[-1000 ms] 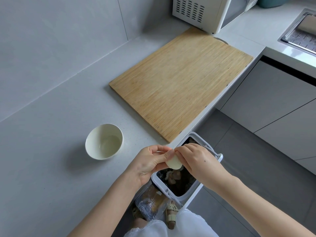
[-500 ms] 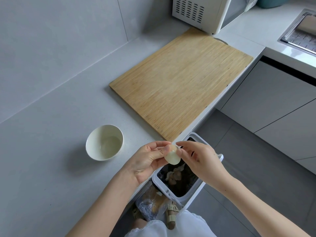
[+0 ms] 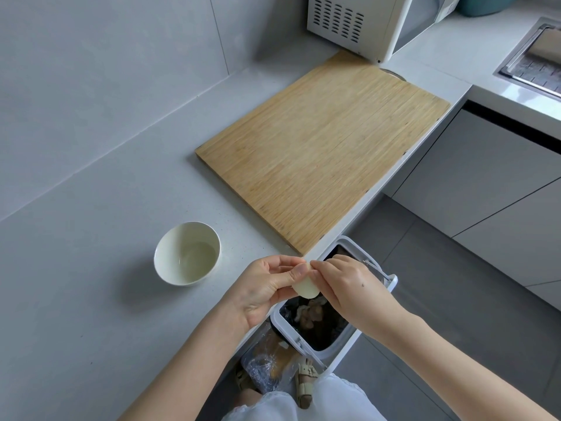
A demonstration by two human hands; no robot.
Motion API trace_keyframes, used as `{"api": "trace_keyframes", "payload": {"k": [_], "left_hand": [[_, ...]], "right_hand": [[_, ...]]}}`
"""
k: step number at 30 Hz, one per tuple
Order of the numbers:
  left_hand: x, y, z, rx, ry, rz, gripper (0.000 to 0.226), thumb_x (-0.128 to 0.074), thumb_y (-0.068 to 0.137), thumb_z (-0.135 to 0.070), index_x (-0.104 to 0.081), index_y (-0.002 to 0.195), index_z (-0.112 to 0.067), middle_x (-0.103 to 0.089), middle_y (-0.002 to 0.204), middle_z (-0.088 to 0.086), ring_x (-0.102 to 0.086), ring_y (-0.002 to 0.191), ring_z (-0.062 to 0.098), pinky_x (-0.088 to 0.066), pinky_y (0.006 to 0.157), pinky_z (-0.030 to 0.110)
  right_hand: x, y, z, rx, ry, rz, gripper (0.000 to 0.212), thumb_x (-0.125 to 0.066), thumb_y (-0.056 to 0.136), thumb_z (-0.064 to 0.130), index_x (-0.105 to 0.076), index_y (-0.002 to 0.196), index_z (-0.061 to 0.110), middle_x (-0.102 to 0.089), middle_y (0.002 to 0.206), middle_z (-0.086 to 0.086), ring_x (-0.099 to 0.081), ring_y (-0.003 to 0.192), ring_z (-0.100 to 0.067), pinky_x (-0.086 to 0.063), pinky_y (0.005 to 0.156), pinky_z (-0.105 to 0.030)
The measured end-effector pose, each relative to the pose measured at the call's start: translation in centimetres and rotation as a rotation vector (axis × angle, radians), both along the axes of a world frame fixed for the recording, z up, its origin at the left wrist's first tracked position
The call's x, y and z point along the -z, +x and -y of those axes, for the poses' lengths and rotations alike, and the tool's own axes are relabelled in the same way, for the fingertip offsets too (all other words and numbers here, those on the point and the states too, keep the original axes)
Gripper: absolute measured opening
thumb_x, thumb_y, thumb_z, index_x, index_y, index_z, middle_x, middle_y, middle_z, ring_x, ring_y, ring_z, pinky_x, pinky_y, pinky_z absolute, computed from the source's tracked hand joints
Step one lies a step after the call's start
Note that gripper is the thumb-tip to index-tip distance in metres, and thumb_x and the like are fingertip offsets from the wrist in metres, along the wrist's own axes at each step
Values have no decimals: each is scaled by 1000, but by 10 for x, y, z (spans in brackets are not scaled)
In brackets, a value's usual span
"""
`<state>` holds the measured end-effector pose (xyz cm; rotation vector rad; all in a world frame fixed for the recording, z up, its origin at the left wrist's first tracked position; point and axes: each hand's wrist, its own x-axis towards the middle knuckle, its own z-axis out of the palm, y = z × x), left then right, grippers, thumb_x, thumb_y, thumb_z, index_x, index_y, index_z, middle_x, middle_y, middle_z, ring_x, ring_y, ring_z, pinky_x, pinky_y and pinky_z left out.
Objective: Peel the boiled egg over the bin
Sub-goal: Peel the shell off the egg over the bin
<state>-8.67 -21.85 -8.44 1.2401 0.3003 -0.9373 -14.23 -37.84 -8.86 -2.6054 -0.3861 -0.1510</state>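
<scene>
A pale boiled egg [image 3: 306, 287] is held above the open white bin [image 3: 390, 282], which stands on the floor against the counter edge and holds dark scraps. My left hand [image 3: 264, 288] grips the egg from the left, thumb across its top. My right hand [image 3: 349, 285] meets it from the right, fingertips pinched at the egg's upper end. The egg's lower half shows smooth and white; its top is hidden by my fingers.
A cream bowl [image 3: 187, 253] with a little water sits on the grey counter to the left. A bamboo cutting board [image 3: 321, 150] lies behind my hands, a white microwave [image 3: 364, 22] beyond it. A sink [image 3: 537, 53] is at the far right.
Both hands rose slightly with the egg, then came back together. The right fingertips shifted from the egg's side to its upper end.
</scene>
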Motion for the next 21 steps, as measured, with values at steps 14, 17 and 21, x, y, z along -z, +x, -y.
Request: {"api": "trace_keyframes", "payload": {"k": [14,17,21], "left_hand": [[-5,3,-8,-16,-125,-82,32,-65,69,-16,-65,98,-4,-70,95,11,-65,90,22,-59,76,27],[-4,4,-10,-27,-148,-123,32,-64,70,-16,-64,99,-5,-68,100,13,-64,93,25,-58,79,31],[-2,4,-10,-24,-143,-139,36,-67,69,-17,-63,103,-6,-64,109,18,-61,99,31,-54,87,40]], "right_hand": [[11,-3,4,330,282,-159,24,-49,93,24,-67,83,11,-54,55,9,-42,45,-1,-31,52,-10],[11,-4,9,295,173,-197,17,-58,90,15,-71,101,13,-57,64,24,-46,47,9,-32,55,-1],[2,-6,9,301,227,-254,26,-51,93,11,-67,111,20,-54,56,20,-57,59,1,-42,54,-10]]}}
